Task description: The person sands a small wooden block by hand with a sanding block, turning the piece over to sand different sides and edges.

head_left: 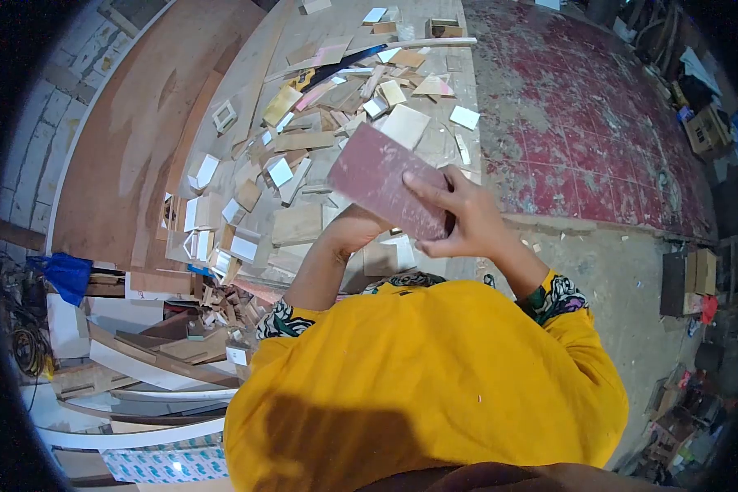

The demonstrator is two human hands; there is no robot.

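Reddish and flat, the board (383, 177) sits tilted between both hands; the right hand (455, 215) grips its edge, the left hand (354, 225) holds underneath.

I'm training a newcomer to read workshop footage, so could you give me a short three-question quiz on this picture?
1. True or false: the right hand grips the reddish board with its fingers over the board's lower right end.
2. What lies on the workbench beyond the board?
A. Scattered wood offcuts
B. A row of paint tins
C. Folded cloth
3. Fill in: the left hand is mostly hidden ______ the board.

Key:
1. True.
2. A.
3. Behind; only the wrist and the back of the hand show, so its grip cannot be judged.
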